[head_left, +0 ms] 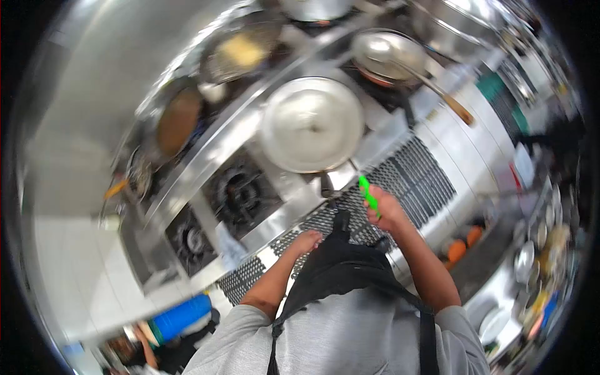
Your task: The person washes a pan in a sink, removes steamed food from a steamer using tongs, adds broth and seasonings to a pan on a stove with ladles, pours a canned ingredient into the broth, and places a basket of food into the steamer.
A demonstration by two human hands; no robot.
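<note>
My right hand is wrapped round a bright green handle of a utensil, whose thin shaft points up toward a large round pale pan or lid on the stove. Whether the shaft touches it, I cannot tell. Down at the stove's front edge, my left hand is near the black apron, its fingers curled; what they hold, if anything, is hidden. A dark pan handle sticks out below the round pale surface, between my hands. A whitish cloth hangs at the stove edge, left of my left hand.
Behind lie a pan with something yellow, a pan of brown food and a covered pan with a wooden-handled utensil. A large pot stands at upper right. Another person's arm shows at lower left.
</note>
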